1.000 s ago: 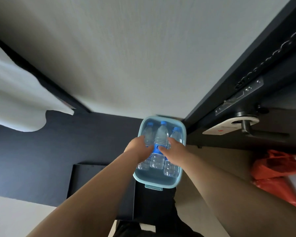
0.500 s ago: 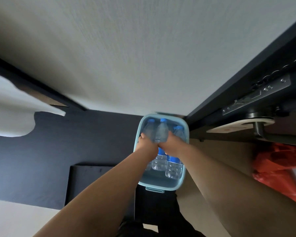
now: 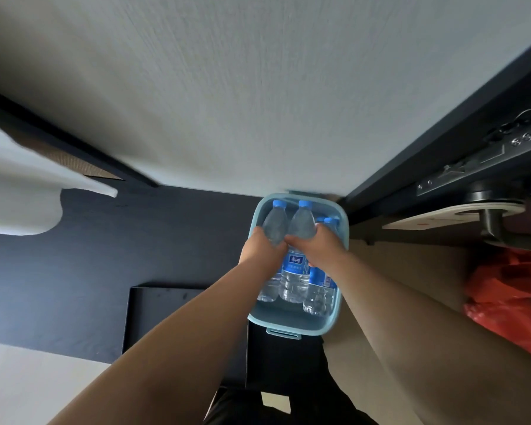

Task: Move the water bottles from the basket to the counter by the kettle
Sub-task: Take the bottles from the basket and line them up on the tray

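Note:
A light blue plastic basket (image 3: 341, 237) stands on the floor against the white wall. In it are three clear water bottles with blue caps. My left hand (image 3: 261, 248) grips the left bottle (image 3: 273, 223) at its shoulder. My right hand (image 3: 318, 248) grips the middle bottle (image 3: 301, 225), whose blue label shows below my fingers. Both of these bottles sit higher than the right bottle (image 3: 321, 286), which stands in the basket behind my right hand. No kettle or counter is in view.
A dark door with a metal handle (image 3: 491, 219) and lock plate stands at the right. A red plastic bag (image 3: 509, 299) lies on the floor at the right. White cloth (image 3: 22, 185) hangs at the left. A black flat panel (image 3: 178, 320) lies beside the basket.
Both hands have closed round a bottle each and have drawn the left and middle bottles upward out of the row. The third bottle has stayed in place.

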Motion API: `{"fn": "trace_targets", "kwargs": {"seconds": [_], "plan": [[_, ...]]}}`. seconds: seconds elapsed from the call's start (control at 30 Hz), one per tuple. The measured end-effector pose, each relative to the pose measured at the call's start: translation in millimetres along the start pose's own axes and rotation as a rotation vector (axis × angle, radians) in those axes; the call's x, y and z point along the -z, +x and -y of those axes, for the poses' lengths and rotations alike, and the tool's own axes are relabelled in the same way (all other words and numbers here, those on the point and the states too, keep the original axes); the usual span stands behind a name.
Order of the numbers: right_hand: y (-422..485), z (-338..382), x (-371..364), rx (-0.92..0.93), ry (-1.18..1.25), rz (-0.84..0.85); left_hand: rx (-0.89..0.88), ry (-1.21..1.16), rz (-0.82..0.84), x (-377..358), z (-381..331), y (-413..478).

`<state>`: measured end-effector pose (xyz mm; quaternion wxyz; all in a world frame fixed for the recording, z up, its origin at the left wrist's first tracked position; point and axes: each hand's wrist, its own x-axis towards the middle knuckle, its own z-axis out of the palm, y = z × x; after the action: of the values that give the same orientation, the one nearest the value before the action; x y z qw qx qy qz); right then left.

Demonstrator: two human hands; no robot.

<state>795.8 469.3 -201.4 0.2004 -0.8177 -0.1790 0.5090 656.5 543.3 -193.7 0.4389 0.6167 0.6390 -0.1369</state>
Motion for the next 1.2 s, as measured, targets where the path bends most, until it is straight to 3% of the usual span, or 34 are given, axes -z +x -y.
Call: {"fn": "trace_targets", "kwargs": {"seconds": [0.5, 0.8, 1.2], "plan": [[-48, -15, -1, 0.044, 0.118, -0.004, -0.167, -0.108, 0.007, 22, 20, -51], [-95, -9, -21, 0.104, -0.162, -0.034, -0.177, -0.151, 0.012, 41, 53, -90], [-137, 19, -117, 0.119, -0.365, 0.043, -0.018, -0.187, -0.074, 92, 170, -97]]}}
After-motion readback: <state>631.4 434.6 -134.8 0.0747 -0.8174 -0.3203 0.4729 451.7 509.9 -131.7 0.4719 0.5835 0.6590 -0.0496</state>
